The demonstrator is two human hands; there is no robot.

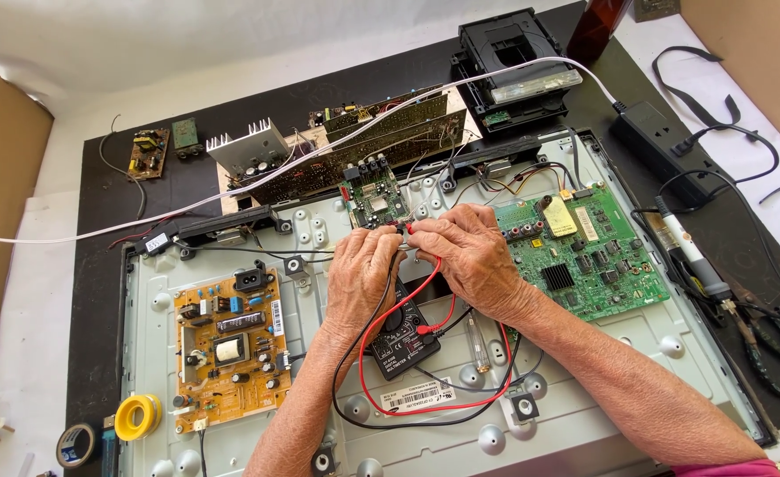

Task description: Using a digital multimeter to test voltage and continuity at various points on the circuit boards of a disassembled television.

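— Over the opened back of a flat-panel television (231,415), what are the hands doing?

— Both meet just below a small green circuit board (372,199). The left hand (361,269) has its fingers clenched around a black test lead (354,349); the right hand (465,256) pinches a red test lead (407,296), whose red tip shows between the two hands. Whether the probe tips touch the board cannot be told; the fingers cover them.

— Where do the leads go?

— They loop down to a black multimeter (405,340) lying on the metal panel, half hidden under the left wrist, its dial out of sight.

— Any labels?

— A white rectangular barcode sticker (419,395) lies on the panel just below the meter. A pale yellow label (559,217) sits on the large green main board (584,256) to the right, and a narrow white strip (277,316) runs along the edge of the tan power board (229,349) to the left.

— And around the edges?

— A yellow tape roll (137,416) and a dark tape roll (79,444) sit at lower left, a soldering iron (692,250) at right. The black table (107,203) carries it all.
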